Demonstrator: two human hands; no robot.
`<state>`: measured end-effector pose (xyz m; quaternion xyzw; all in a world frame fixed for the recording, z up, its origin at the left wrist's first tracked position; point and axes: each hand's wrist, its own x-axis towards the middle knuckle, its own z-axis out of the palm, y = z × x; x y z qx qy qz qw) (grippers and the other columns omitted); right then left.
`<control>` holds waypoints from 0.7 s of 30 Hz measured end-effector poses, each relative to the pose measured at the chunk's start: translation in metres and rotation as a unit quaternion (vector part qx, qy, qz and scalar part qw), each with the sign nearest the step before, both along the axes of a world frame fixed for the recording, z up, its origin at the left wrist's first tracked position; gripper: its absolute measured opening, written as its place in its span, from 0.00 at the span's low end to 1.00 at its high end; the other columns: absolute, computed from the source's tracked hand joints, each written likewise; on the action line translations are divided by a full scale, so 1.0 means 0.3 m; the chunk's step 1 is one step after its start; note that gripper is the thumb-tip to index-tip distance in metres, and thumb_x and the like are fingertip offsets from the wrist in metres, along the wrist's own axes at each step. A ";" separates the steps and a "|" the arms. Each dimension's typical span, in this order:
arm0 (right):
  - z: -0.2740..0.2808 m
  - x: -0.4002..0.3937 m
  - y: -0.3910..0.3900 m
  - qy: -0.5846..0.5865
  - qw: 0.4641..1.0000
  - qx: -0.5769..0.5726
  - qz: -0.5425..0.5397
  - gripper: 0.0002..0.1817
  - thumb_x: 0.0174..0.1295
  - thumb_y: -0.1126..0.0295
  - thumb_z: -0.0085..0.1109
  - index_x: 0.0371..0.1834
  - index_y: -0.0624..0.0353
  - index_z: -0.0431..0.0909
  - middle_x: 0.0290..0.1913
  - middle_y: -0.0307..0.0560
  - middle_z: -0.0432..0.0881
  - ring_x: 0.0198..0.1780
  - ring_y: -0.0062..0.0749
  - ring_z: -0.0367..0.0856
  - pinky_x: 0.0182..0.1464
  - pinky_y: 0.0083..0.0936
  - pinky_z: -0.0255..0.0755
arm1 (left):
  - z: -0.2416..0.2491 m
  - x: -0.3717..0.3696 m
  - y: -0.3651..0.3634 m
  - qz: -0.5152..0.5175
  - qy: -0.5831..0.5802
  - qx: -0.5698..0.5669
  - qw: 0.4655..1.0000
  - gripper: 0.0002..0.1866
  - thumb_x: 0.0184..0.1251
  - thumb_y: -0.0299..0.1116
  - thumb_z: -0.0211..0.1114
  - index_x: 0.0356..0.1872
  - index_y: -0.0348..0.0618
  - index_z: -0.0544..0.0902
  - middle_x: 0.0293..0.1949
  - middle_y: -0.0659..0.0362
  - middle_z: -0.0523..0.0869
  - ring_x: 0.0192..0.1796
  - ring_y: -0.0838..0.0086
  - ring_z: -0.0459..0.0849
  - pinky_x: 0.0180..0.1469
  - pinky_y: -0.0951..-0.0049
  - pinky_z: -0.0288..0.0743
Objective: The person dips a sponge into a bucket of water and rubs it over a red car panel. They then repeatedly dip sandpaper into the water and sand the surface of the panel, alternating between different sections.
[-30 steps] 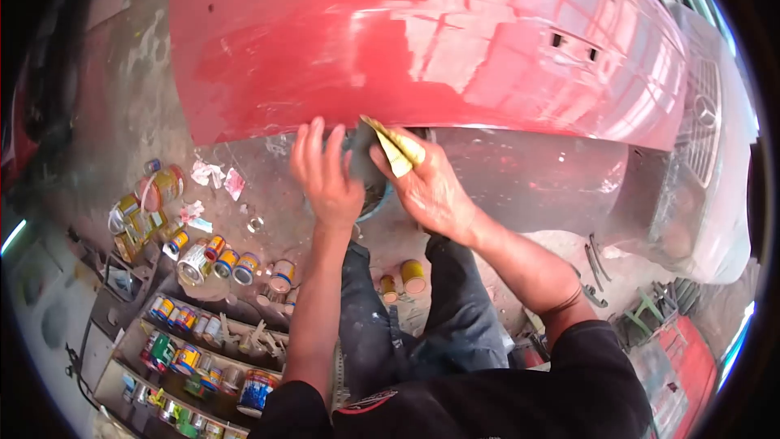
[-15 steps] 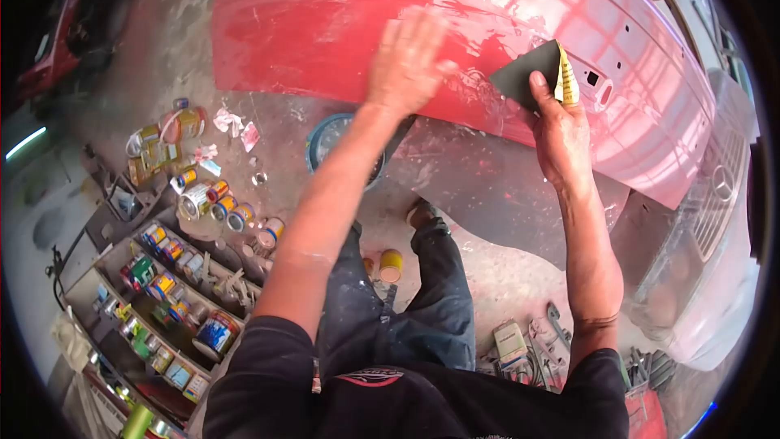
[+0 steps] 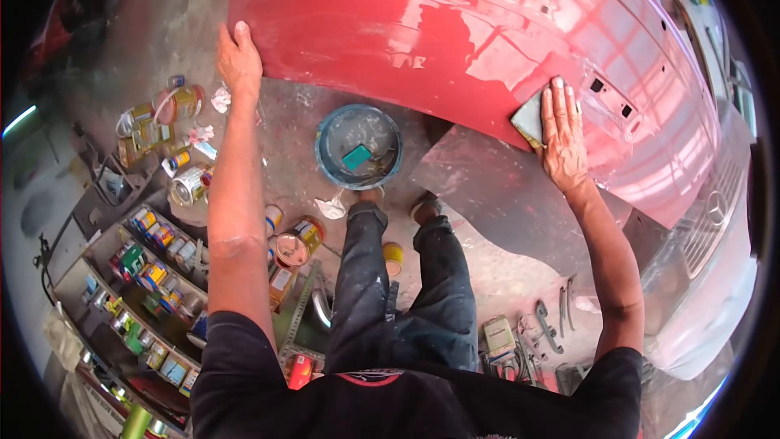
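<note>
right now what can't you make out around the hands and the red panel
- Sandpaper, head view: mostly under the right hand, so its grit side and size are hidden.
- Left hand: palm faces the panel, so its grip is unclear.
- Bowl: the teal item inside is too small to identify.
- Can labels: too small and blurred.
- Panel top: cut off by the frame edge.

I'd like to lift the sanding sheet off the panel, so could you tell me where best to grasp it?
Take the sanding sheet by its exposed left edge, coming from the lower left. The right hand lies flat over the rest, pressing it against the sloping red panel, so probably only that edge can be pinched.
</note>
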<state>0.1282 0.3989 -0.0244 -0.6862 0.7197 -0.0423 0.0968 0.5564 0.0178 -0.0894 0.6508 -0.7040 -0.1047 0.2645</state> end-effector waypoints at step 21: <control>0.013 0.148 -0.393 -0.033 0.994 -0.103 -0.013 0.38 0.59 0.76 0.61 0.77 0.68 0.66 0.80 0.63 0.63 0.81 0.60 0.62 0.81 0.55 0.54 | 0.010 -0.040 0.025 0.036 0.024 0.003 0.999 0.32 0.80 0.56 0.55 0.66 0.37 0.77 0.59 0.40 0.85 0.62 0.42 0.82 0.64 0.49 0.73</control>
